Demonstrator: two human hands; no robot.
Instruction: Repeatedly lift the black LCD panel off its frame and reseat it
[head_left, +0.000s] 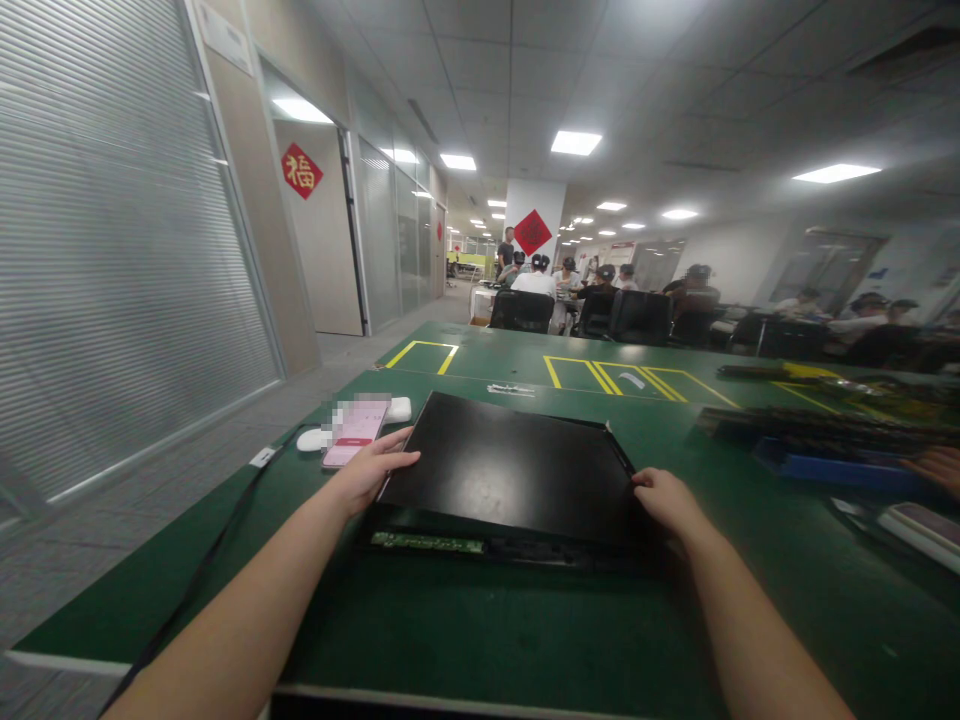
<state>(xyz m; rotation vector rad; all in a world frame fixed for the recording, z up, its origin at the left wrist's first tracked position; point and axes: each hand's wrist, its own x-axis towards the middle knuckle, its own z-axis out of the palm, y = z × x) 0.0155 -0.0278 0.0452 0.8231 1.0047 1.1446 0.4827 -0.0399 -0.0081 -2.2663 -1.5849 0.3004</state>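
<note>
A flat black display panel (510, 460) is held tilted over the green table, its surface catching a soft reflection. My left hand (376, 468) grips its left edge, thumb on top and fingers partly hidden beneath. At the right edge, my right hand (667, 502) pinches the panel's side. Just below the near edge shows a narrow green circuit board (427, 543), next to a dark strip (547, 552) whose kind I cannot make out. Left of the panel lies a phone (356, 430) with a pink screen, close to my left hand.
White objects (400, 409) lie by the phone. A black strap (232, 540) runs along the left of the green table (420, 630). Dark parts and a blue tray (825, 466) sit at right, near another person's hand (937, 468). Several seated people are beyond.
</note>
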